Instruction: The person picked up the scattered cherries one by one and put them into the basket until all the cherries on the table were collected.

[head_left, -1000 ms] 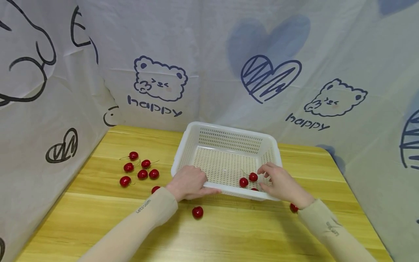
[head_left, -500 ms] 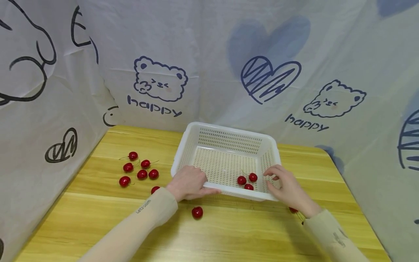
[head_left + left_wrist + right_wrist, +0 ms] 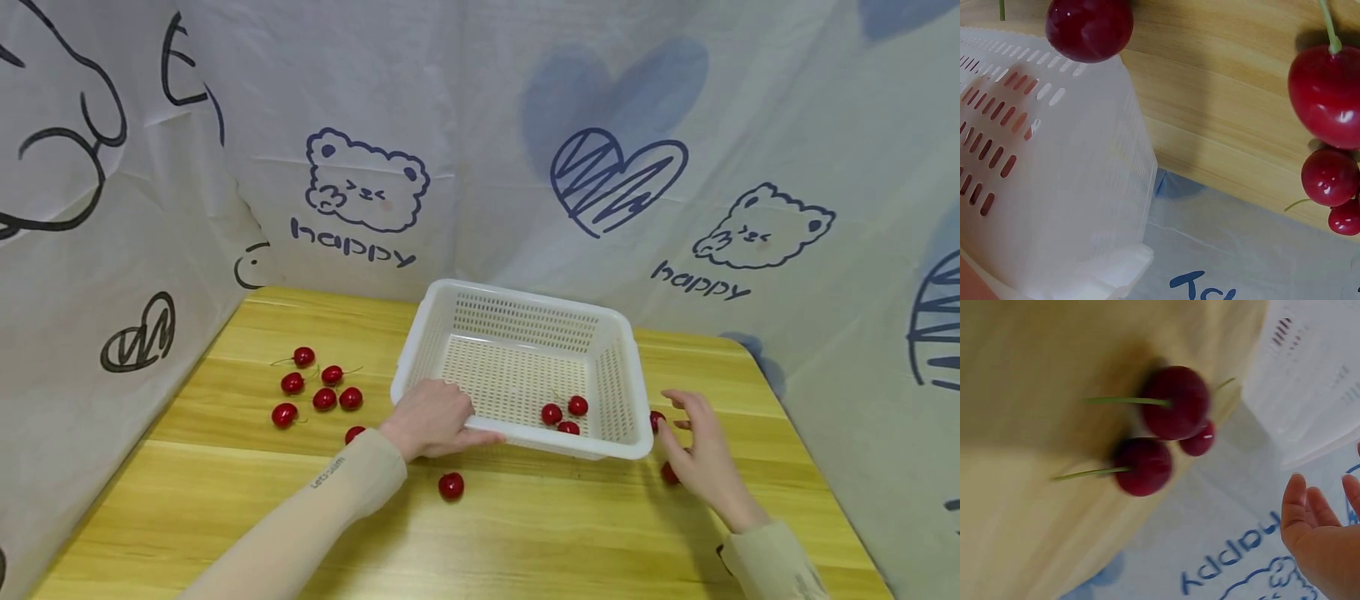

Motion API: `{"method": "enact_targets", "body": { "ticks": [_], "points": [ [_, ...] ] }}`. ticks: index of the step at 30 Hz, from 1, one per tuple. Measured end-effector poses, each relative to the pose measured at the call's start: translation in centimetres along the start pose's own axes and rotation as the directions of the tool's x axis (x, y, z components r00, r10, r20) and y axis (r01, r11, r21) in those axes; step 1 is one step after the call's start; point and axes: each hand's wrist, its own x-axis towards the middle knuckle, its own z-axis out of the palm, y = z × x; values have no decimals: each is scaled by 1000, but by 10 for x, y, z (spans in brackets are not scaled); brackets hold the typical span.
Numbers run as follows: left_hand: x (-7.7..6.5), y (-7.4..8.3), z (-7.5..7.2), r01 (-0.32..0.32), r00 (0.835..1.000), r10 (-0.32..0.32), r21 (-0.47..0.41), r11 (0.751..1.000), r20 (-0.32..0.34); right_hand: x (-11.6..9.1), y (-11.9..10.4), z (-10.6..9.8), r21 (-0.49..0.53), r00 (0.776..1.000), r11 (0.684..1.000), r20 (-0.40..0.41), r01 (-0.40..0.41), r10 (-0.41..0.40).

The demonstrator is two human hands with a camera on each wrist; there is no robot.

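Observation:
My left hand (image 3: 431,419) grips the near left rim of a white perforated plastic basket (image 3: 525,439); its fingers are inside and its thumb lies along the front edge. Three cherries lie in the basket's near right corner, one of them a red cherry (image 3: 551,414). To the right of the basket, my right hand (image 3: 702,454) hovers with fingers apart and nothing in them. Beside its thumb is a cherry (image 3: 656,421), partly hidden; another cherry (image 3: 671,473) lies under the hand. The right wrist view shows a stemmed cherry (image 3: 1175,403) near two others, apart from the fingers (image 3: 1297,506).
Several cherries form a loose group at the left of the wooden table (image 3: 555,533), including a cherry (image 3: 325,399). A lone cherry (image 3: 451,486) lies in front of the basket. A printed white cloth (image 3: 480,167) stands behind and beside the table.
My right hand has moved out of the basket to the right, over the table. One cherry has rolled into fuller view among those inside. My left hand stays on the rim.

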Motion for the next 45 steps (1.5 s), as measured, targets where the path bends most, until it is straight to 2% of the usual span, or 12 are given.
{"method": "enact_targets", "body": {
  "ticks": [8, 14, 22, 30, 36, 41, 45],
  "points": [
    [1, 0, 0, 1, 1000, -1, -6, 1000, 2, -24, 24, -6, -47, 996, 995, 22, -87, 88],
    [0, 0, -1, 6, 1000, -6, -6, 1000, 9, -38, 34, -14, -76, 986, 988, 90, -131, 137],
    [1, 0, -1, 5, 1000, -4, -11, 1000, 13, -46, 40, -19, -166, 947, 968, 228, -190, 225],
    [1, 0, -1, 8, 1000, -7, -18, 1000, 20, -50, 42, -19, -166, 924, 971, 317, -171, 216],
    [1, -1, 0, 8, 1000, -7, -24, 1000, 23, -50, 40, -18, -159, 925, 975, 321, -157, 201],
    [1, 0, -1, 7, 1000, -7, -21, 1000, 21, -50, 41, -16, -185, 912, 969, 346, -163, 220],
    [1, 0, -1, 10, 1000, -10, -18, 1000, 23, -49, 43, -14, -197, 914, 969, 346, -152, 213]
  ]
}}
